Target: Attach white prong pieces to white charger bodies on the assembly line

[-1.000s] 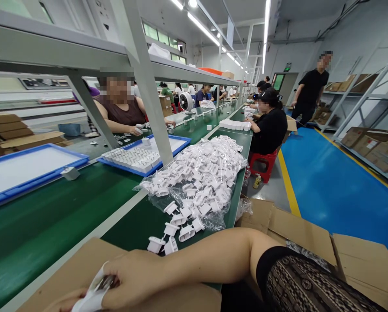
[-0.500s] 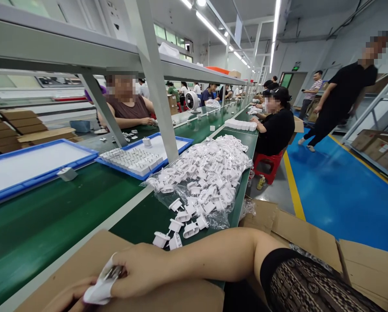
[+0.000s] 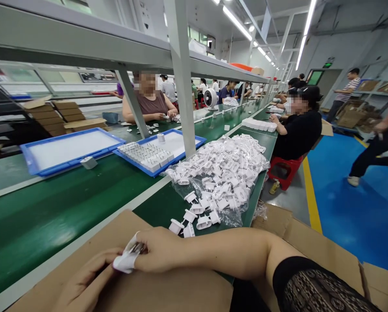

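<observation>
My right hand (image 3: 156, 249) reaches across to the left over a brown cardboard sheet (image 3: 187, 292), pinching a small white plastic part (image 3: 125, 261) with metal showing. My left hand (image 3: 83, 281) lies low on the cardboard, fingers curled up against the same white part. Just beyond my right wrist, loose white plug pieces (image 3: 194, 216) lie on the green belt (image 3: 51, 212). Behind them a large heap of white plug parts (image 3: 224, 173) spills out of a clear plastic bag.
Two blue trays (image 3: 67, 149) (image 3: 161, 151) sit on the far side of the belt, one holding rows of white parts. A grey shelf post (image 3: 182, 82) rises mid-table. Seated workers line both sides; open cardboard boxes (image 3: 311, 247) stand at my right beside a blue floor (image 3: 353, 208).
The view has swung left and down, bringing both hands higher in frame. My left hand has become more visible beside the white part. A person in black has walked right along the blue floor.
</observation>
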A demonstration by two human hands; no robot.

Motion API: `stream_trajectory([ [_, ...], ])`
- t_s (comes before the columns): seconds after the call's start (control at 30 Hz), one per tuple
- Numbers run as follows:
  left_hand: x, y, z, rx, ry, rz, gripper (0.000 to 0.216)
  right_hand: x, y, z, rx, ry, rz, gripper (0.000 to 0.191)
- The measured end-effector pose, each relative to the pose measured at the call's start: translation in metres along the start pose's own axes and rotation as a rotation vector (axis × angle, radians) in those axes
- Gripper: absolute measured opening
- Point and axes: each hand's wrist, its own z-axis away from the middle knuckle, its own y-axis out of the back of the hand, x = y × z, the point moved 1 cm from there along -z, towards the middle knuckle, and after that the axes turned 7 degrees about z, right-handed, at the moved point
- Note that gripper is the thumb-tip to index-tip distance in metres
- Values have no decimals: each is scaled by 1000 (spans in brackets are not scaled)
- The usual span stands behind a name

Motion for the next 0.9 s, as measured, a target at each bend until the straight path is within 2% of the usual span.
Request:
stream_trajectory([
  [0.1,5,1,1,-32,59,80,50,2,-1,-2,-13,-11,19,38],
  [0.37,10,3,-1,-78,101,65,44,-1,1,0,-14,13,15,36],
  [0.47,13,2,-1,-19,92,62,44,-3,2,2,-14,9,-2,38],
  [0.7,18,1,-1,-49,54,37,43,-1,0,0,20,44,20,33],
  [0.9,16,3,-2,-83,29,53,41,-2,0,0,-10,49,4,34],
])
